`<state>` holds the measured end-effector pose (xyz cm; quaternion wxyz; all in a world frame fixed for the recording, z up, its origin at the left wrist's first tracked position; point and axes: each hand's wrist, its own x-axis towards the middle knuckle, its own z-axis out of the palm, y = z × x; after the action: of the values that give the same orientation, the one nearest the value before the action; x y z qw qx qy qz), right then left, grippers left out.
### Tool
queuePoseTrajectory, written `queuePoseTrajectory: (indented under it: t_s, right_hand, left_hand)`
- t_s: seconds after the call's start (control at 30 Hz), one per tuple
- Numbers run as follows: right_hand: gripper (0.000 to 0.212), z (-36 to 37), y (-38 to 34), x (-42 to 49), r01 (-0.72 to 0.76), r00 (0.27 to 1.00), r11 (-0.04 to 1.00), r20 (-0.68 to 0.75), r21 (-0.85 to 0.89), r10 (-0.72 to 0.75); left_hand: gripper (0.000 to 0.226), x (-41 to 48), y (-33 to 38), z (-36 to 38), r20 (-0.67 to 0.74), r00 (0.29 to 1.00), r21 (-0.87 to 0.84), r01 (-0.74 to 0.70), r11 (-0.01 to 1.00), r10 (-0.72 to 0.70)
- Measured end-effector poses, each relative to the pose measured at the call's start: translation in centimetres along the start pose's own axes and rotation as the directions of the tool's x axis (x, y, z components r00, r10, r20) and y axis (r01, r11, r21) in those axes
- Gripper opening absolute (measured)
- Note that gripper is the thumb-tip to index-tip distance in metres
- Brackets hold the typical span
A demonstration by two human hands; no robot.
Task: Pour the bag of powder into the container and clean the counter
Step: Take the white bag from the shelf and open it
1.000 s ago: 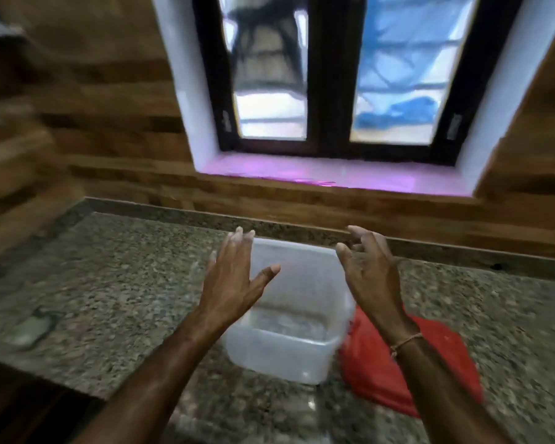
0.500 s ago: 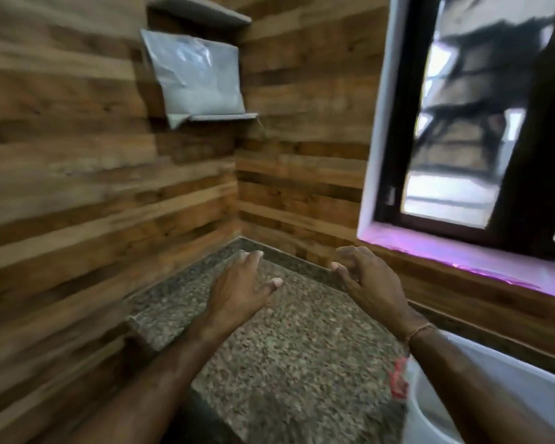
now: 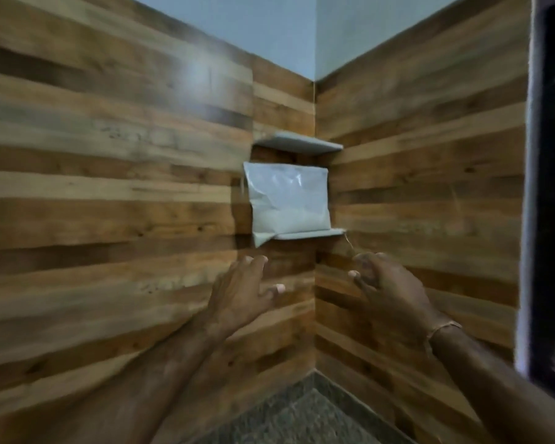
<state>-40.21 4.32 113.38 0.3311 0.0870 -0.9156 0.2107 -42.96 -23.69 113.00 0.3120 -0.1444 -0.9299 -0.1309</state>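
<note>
My left hand (image 3: pixel 241 293) is raised and empty, fingers straight and spread, tips just under the small grey corner shelf (image 3: pixel 308 233). My right hand (image 3: pixel 388 290) is empty too, fingers loosely bent and apart, below the shelf's right end. Neither touches the clear plastic bag of white powder (image 3: pixel 289 203), which stands upright on that shelf between the wood-plank walls (image 3: pixel 109 187), its lower left corner overhanging the edge. Against half a second ago, the bag now sits straight ahead, both hands are closer beneath it, and the white container has left view.
</note>
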Motion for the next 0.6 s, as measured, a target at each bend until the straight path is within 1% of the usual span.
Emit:
queuePoseTrajectory:
  t_s: [0.13,0.2,0.27,0.37,0.43,0.5,0.53,0.6]
  right_hand:
    - [0.034,1.1,0.1,7.6,-0.002,0.997,1.0,-0.077,-0.028,-0.001]
    - [0.033,1.9,0.0,11.1,-0.005,0.995,1.0,-0.096,-0.021,0.003]
    - [0.038,3.0,-0.2,14.9,-0.007,0.994,0.999,-0.112,-0.045,0.002]
    - [0.046,4.5,-1.2,21.2,0.006,0.996,0.999,-0.091,-0.046,-0.011]
    - [0.049,5.4,-2.1,26.0,0.016,0.995,0.998,-0.1,-0.06,-0.022]
    - [0.053,6.4,-3.1,30.1,0.028,0.994,0.994,-0.101,-0.102,-0.039]
    - [0.055,6.7,-3.5,31.9,0.036,0.994,0.99,-0.094,-0.136,-0.049]
    - [0.058,7.4,-4.3,35.7,0.043,0.994,0.975,-0.086,-0.219,-0.063]
  left_hand:
    - [0.063,7.5,-1.3,-0.8,-0.059,0.997,0.016,-0.039,0.999,0.04]
    - [0.065,11.4,-2.2,-0.9,-0.077,0.995,0.027,-0.069,0.997,0.071]
    - [0.07,15.4,-3.2,-0.8,-0.105,0.989,0.041,-0.097,0.994,0.101]
    - [0.072,21.5,-4.6,-1.1,-0.152,0.979,0.069,-0.126,0.99,0.135]
    - [0.073,25.7,-5.8,-1.4,-0.201,0.965,0.125,-0.147,0.981,0.17]
    - [0.073,29.7,-6.9,-1.7,-0.251,0.94,0.24,-0.172,0.956,0.232]
    - [0.072,31.3,-7.3,-1.9,-0.268,0.929,0.293,-0.175,0.94,0.257]
    - [0.069,34.4,-8.1,-2.2,-0.272,0.921,0.345,-0.179,0.922,0.28]
